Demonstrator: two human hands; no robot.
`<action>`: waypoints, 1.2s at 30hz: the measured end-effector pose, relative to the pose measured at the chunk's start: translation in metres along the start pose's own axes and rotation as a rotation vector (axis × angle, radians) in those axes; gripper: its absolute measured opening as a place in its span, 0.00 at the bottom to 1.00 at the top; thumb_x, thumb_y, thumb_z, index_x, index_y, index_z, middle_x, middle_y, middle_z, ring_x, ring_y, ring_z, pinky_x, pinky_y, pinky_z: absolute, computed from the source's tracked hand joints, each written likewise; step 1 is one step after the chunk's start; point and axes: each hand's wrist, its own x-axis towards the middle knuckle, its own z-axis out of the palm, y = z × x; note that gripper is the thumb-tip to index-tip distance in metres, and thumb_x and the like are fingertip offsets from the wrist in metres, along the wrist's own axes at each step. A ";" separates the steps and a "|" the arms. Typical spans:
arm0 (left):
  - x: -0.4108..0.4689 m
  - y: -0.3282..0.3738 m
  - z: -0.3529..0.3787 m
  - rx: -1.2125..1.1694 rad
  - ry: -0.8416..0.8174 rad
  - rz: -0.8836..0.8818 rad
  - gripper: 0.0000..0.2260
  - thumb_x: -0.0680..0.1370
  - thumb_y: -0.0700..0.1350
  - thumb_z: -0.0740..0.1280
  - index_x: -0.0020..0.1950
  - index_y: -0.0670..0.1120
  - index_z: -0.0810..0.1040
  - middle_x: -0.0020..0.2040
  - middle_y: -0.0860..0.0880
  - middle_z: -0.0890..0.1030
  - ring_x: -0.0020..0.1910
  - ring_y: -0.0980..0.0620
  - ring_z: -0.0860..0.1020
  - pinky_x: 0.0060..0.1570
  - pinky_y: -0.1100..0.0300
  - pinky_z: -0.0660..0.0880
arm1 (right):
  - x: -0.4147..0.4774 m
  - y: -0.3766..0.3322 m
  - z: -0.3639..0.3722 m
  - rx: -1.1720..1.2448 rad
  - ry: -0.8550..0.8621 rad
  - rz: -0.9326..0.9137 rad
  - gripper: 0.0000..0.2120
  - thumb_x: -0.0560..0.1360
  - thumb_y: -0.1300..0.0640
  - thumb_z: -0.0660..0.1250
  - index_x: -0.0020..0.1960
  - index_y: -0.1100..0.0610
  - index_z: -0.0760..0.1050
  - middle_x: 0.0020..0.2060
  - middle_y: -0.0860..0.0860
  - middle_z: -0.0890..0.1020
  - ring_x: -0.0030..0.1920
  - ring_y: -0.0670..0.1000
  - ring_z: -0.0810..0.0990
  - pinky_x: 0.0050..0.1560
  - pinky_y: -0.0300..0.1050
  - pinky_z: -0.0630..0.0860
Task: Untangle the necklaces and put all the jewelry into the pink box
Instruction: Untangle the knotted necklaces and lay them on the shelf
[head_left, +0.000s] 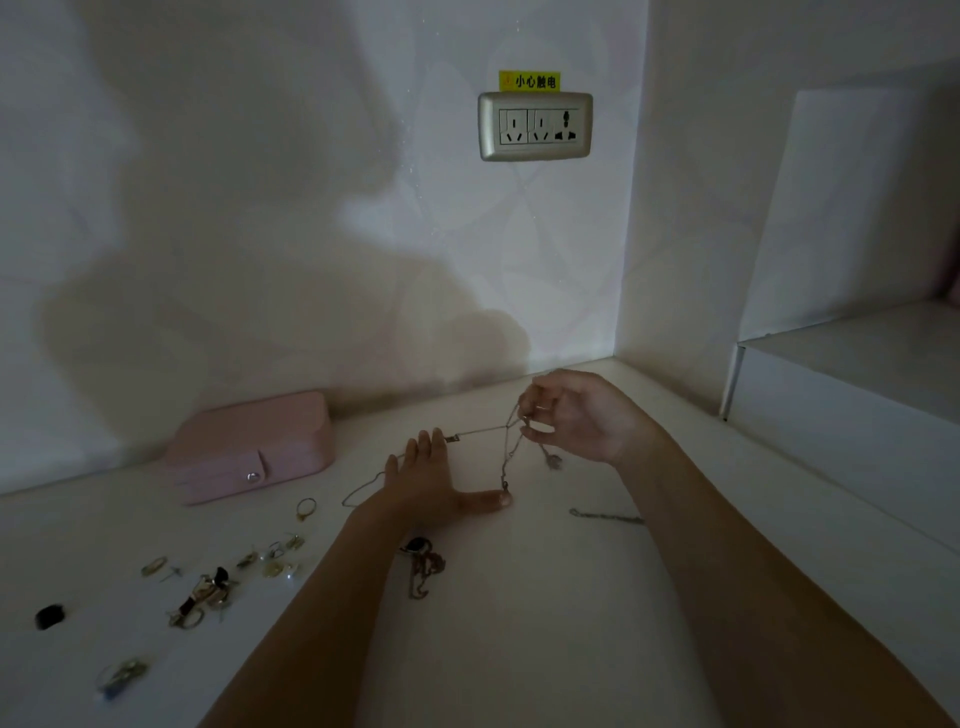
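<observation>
A thin silver necklace chain (506, 452) is stretched between my hands above the white tabletop. My right hand (571, 415) pinches its raised end with curled fingers. My left hand (431, 478) lies flat on the table with straight fingers, pressing the chain down; the thumb tip pins a loop near it. Another part of the chain (361, 491) trails out left of my left hand. The pink box (254, 447) sits shut at the back left against the wall. A dark pendant with a coppery chain (423, 564) lies beside my left forearm.
Loose jewelry lies on the left of the table: a ring (305, 508), several earrings (270, 558), a gold and black clip piece (205, 595), a black item (49, 617). A short chain (605, 516) lies right. A wall socket (535, 124) is above; a raised white shelf (857, 374) stands right.
</observation>
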 end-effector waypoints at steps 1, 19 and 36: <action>-0.001 0.000 0.000 0.003 0.006 0.003 0.56 0.67 0.73 0.62 0.77 0.41 0.36 0.78 0.43 0.39 0.77 0.46 0.40 0.74 0.46 0.40 | 0.001 0.001 0.001 0.016 -0.034 -0.017 0.07 0.71 0.58 0.64 0.36 0.57 0.77 0.36 0.52 0.80 0.41 0.50 0.77 0.50 0.46 0.69; 0.000 0.001 0.002 0.010 0.065 -0.011 0.53 0.69 0.72 0.60 0.77 0.40 0.41 0.79 0.43 0.44 0.77 0.46 0.44 0.75 0.46 0.44 | 0.006 0.017 0.020 -0.677 0.219 -0.194 0.19 0.71 0.44 0.71 0.53 0.58 0.84 0.47 0.51 0.86 0.51 0.45 0.82 0.62 0.42 0.73; 0.002 -0.001 0.002 -0.015 0.072 0.006 0.50 0.71 0.71 0.59 0.78 0.41 0.41 0.79 0.44 0.44 0.77 0.46 0.45 0.75 0.46 0.43 | 0.000 -0.007 0.001 -0.062 0.058 -0.185 0.22 0.70 0.48 0.69 0.61 0.56 0.75 0.56 0.49 0.82 0.42 0.46 0.83 0.52 0.41 0.79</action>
